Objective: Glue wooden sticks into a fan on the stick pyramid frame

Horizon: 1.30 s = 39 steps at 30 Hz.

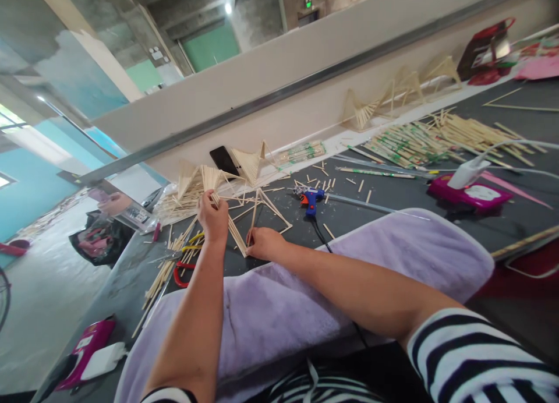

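Left of the glue gun (311, 202), the stick frame (237, 237) slants lengthwise from my left hand (212, 218), pinching its far part, to my right hand (264, 243), nearer the gun, pinching its near corner.

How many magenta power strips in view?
2: one magenta power strip right of the blue glue gun, the other power strip at the picture's lower left. More may be hidden.

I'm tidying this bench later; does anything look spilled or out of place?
The short stick pieces scattered beyond and right of the glue gun look spilled: they lie at odd angles, unlike the longer sticks heaped together.
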### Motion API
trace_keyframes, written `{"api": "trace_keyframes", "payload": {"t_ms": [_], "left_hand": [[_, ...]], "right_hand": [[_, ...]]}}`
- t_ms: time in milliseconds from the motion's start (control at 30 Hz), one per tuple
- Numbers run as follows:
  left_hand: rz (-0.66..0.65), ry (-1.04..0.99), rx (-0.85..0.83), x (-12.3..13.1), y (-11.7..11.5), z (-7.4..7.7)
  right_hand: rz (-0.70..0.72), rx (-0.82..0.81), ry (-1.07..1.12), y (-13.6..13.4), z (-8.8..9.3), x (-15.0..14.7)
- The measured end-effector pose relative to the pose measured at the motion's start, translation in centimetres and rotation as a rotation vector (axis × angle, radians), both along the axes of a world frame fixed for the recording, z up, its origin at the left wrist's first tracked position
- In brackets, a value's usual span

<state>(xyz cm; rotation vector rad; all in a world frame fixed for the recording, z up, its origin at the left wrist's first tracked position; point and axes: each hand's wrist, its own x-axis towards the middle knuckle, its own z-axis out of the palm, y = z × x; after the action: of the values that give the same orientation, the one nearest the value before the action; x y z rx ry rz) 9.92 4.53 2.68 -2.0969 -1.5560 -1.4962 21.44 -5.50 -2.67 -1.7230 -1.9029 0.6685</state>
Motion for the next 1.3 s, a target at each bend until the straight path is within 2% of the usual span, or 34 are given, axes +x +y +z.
{"api": "trace_keyframes", "payload": {"t_ms": [800, 1300], "left_hand": [[-0.090, -0.071, 0.070, 0.0, -0.1, -1.1], [-0.087, -0.066, 0.082, 0.0, -0.1, -1.2]], "right_hand": [[0.025, 0.018, -0.028, 0.4, -0.6, 0.1], [0.033, 0.028, -0.027, 0.5, -0.7, 0.0]]}}
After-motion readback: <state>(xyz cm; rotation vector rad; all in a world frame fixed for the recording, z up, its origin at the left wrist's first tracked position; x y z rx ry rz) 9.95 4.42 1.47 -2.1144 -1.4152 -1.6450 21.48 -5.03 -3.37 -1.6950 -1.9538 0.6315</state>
